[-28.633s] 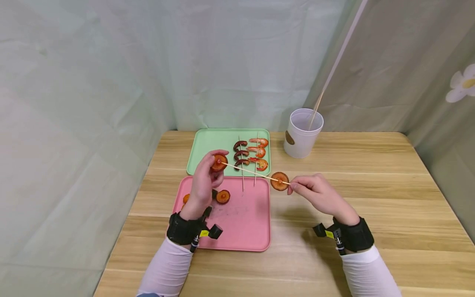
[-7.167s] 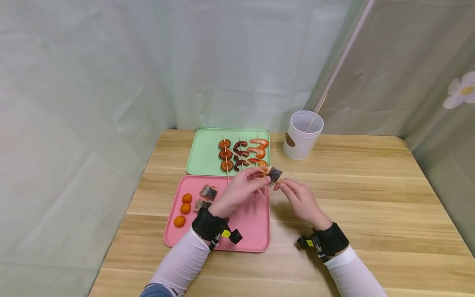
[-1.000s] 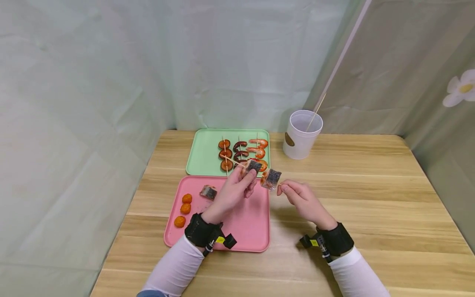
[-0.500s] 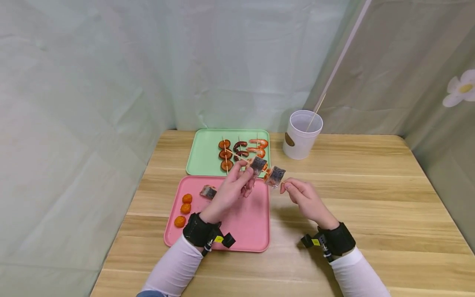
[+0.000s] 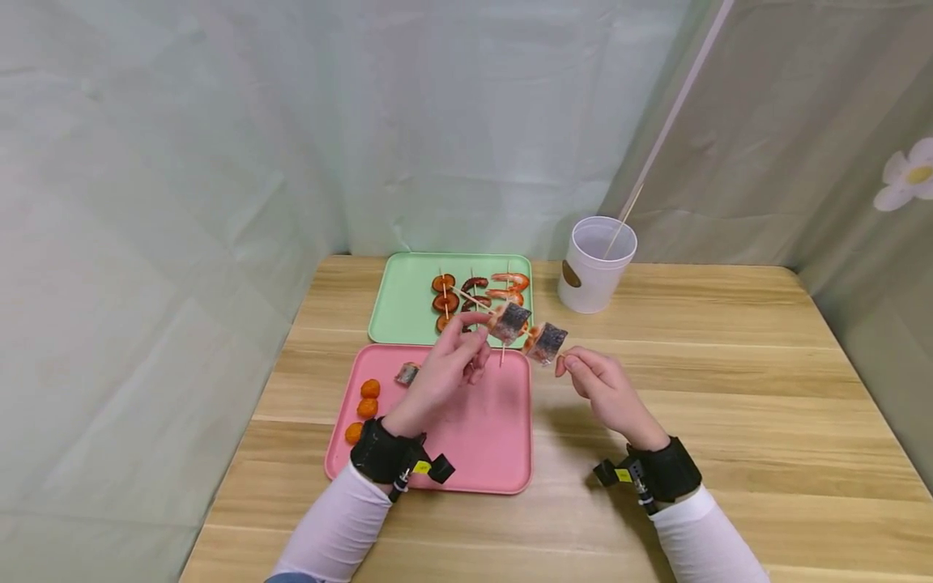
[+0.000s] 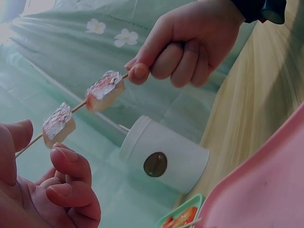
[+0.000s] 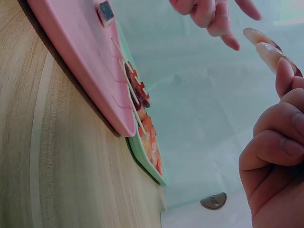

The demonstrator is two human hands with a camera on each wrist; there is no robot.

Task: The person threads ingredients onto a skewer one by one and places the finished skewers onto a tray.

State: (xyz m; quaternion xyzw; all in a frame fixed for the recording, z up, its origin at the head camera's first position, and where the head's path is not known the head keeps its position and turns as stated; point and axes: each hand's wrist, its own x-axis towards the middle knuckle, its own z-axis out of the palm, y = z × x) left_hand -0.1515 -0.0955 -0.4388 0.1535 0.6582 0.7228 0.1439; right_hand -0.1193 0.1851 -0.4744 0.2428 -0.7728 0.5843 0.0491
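My right hand (image 5: 601, 389) pinches the lower end of a bamboo skewer (image 5: 472, 299) between thumb and forefinger, its other fingers curled in. Two pieces of fish with dark, silvery skin are threaded on it, the outer piece (image 5: 508, 322) and the inner piece (image 5: 547, 343) near my right fingertips. My left hand (image 5: 445, 360) is beside the outer piece, thumb and fingers spread; the right wrist view shows a gap between my left fingers (image 7: 230, 40) and the fish. A third fish piece (image 5: 406, 373) lies on the pink tray (image 5: 484, 453), partly hidden by my left hand.
Several orange balls (image 5: 368, 407) lie at the pink tray's left. The green tray (image 5: 404, 295) behind bears skewers of mushroom slices (image 5: 445, 302), small octopus (image 5: 475, 283) and shrimp (image 5: 513, 281). A white bucket (image 5: 594, 279) with a thin stick (image 5: 624, 219) stands at the back right.
Since 7.2 seconds ago a second fish piece has come onto the skewer from the pink tray. Over the last second, the skewer has shifted slightly right and my left fingers have loosened off the outer piece.
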